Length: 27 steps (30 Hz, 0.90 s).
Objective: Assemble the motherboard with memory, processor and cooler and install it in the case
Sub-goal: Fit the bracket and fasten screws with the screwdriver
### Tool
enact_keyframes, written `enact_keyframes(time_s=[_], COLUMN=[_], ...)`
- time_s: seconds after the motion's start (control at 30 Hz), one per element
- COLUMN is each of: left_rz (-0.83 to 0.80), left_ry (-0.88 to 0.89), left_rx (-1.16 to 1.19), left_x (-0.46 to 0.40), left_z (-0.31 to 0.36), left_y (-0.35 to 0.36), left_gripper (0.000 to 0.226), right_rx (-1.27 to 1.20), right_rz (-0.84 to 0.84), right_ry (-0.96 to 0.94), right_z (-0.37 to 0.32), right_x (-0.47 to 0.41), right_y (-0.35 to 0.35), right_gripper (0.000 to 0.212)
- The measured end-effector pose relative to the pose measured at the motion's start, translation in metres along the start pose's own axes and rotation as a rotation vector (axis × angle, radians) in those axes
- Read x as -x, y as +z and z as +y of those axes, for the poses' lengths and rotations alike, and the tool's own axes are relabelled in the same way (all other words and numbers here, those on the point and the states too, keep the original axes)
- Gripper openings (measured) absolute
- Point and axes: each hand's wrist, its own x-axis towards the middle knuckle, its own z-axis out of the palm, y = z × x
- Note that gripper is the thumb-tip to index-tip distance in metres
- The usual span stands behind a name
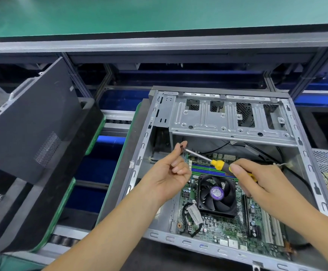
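2 bare hands work above an open computer case [237, 118] that lies on its side on a dark mat over the worktop [120, 20]. The right hand [257, 178] holds a screwdriver [217, 164] by its yellow and grey handle, fingers and thumb curled round it, with the metal shaft pointing up and to the left. The left hand [171, 171] is at the tip of that shaft, its grip pinching a small dark screw [181, 147] between thumb and forefinger right at the tip; its other fingers are curled into the palm. The motherboard [227, 227] lies flat inside the case, below both hands. On it sits a black cooler fan [217, 194] with a purple sticker at its hub, and blue and green memory slots [204, 170] run just beyond the fan, partly hidden by the hands. Black cables [288, 165] run along the right inner wall of the case. To the left, well apart from the case, a dark side panel [32, 122] leans tilted in a black tray [47, 192].
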Motion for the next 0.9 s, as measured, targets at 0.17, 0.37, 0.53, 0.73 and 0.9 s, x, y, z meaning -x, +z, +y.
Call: enact_keyframes(time_s=[0.17,0.37,0.53,0.73,0.9], left_rz=[-0.016,-0.02,-0.035,-0.063,-0.061], left_ry=[-0.017,-0.022,-0.018,0.008,0.153], left_rx=[0.017,0.023,0.014,-0.001,-0.141], left_x=[0.0017,0.0017,0.0012,-0.0007,-0.0032], left_z=[0.0006,0.0012,0.0006,0.0007,-0.0006], left_y=[0.0026,0.0035,0.0023,0.0003,0.0], left_gripper=[0.012,0.012,0.012,0.015,0.017], right_rx=[-0.039,-0.073,-0.068,-0.067,-0.083], right_rz=[0.004,-0.009,-0.008,0.006,-0.018], right_ry=[0.019,0.031,0.038,0.048,0.057], right_z=[0.0021,0.003,0.0044,0.0042,-0.0014], right_x=[-0.0004,-0.001,-0.0011,-0.0011,-0.0002], right_y=[0.0018,0.0033,0.0035,0.0039,0.0049], right_gripper=[0.034,0.041,0.041,0.041,0.039])
